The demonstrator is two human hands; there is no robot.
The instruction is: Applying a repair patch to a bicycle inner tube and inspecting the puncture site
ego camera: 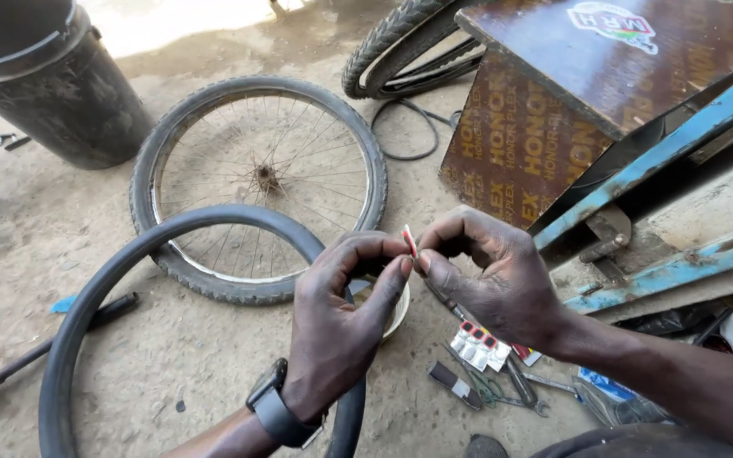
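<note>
**A:** What are the hands doing?

**B:** Both meet at the middle of the view. The left hand (337,318) and the right hand (489,276) have their fingers curled in, thumb and forefinger tips pinched together on a small red-and-white patch (409,241) that stands on edge between them. The left wrist wears a dark watch (277,413).

**A:** Where is that relative to the tube?

**B:** Just above the black inner tube (129,280), which loops from the near left up under the left hand and down again by the wrist. The left hand hides part of the tube and most of a small round tin (399,312) behind its fingers.

**A:** And around them?

**B:** Beyond the tube, a spoked bicycle wheel (258,182) with its tyre lies flat on the sandy ground (36,246); the tube overlaps its near edge. Far left stands a black barrel (53,85). Far at the middle, another tyre (400,47) leans behind a brown board box (553,102), with a thin black loop of cable (405,131) on the ground beside it. On the right runs a blue-painted frame (663,144).

**A:** Anything near the right hand?

**B:** Beneath it lie a strip of patches (481,346), scissors (489,386) and a spanner (529,392), partly covered by the hand. At the near left a dark-handled tool (44,348) lies on the ground.
</note>
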